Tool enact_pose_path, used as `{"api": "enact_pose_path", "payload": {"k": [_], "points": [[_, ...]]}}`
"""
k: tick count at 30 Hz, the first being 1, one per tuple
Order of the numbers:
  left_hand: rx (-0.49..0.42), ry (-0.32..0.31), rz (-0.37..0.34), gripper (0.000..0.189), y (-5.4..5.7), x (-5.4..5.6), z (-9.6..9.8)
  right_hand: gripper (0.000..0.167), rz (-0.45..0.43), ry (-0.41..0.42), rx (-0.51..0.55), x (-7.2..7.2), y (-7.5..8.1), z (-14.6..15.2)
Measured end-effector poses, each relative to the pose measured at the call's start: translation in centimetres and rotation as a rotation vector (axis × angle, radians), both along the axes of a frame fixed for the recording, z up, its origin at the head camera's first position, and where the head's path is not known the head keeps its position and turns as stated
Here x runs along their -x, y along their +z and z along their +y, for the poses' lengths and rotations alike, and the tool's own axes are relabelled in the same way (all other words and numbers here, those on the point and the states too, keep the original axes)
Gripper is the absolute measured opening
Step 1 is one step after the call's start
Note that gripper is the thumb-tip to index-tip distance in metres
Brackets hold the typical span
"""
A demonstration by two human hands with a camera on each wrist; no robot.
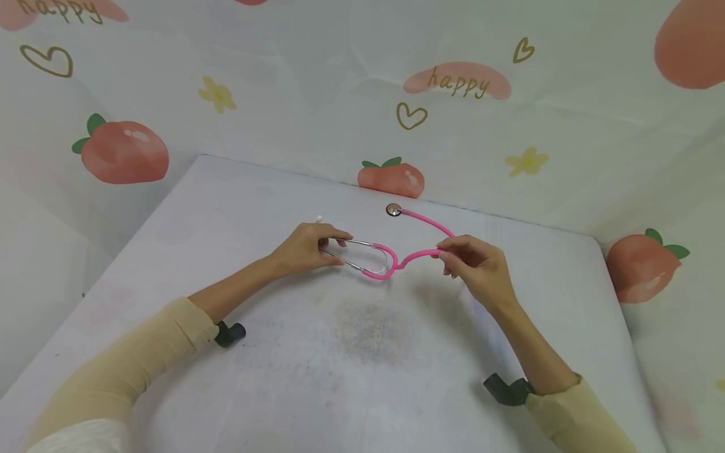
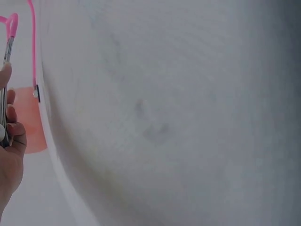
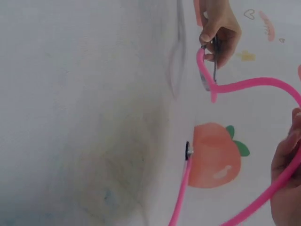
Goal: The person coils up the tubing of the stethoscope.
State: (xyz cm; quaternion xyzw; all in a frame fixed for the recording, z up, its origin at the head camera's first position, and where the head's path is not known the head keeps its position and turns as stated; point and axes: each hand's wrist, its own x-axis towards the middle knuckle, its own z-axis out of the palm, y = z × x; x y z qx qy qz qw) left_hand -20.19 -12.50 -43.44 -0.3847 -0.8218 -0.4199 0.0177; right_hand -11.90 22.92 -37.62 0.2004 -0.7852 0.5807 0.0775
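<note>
A stethoscope with pink tubing [image 1: 421, 254] and silver metal ear tubes [image 1: 347, 259] stretches between both hands over the table. My left hand [image 1: 310, 246] grips the ear tubes, thumb on one side and fingers on the other; a white ear tip [image 1: 320, 219] pokes out behind it. Pinched in my right hand [image 1: 477, 263] is the pink tube, a little past the Y-joint. From there the tube loops back to the round chest piece [image 1: 393, 209], which lies toward the table's far edge. The right wrist view shows the left hand [image 3: 220, 28] holding the ear tubes too.
The table [image 1: 283, 390] has a white cover with a greyish stain in the middle. Behind it and at the sides hangs a white backdrop [image 1: 317, 119] printed with peaches, hearts and flowers. A black wrist mount [image 1: 229, 335] sits at the left cuff, another [image 1: 506, 390] at the right.
</note>
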Motion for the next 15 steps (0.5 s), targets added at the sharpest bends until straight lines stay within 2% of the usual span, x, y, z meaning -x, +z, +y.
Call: {"api": "enact_pose_path", "payload": {"k": [6, 10, 15], "points": [[-0.015, -0.003, 0.018, 0.047, 0.0, 0.0, 0.5, 0.014, 0.036, -0.095, 0.016, 0.7, 0.2, -0.7], [-0.032, -0.012, 0.027, 0.046, 0.2, -0.2, 0.9, 0.014, 0.076, -0.131, 0.008, 0.9, 1.3, -1.9], [-0.055, -0.036, 0.033, 0.046, 0.4, -0.4, 1.7, 0.016, 0.101, -0.098, 0.001, 1.0, 2.6, -3.1]]}}
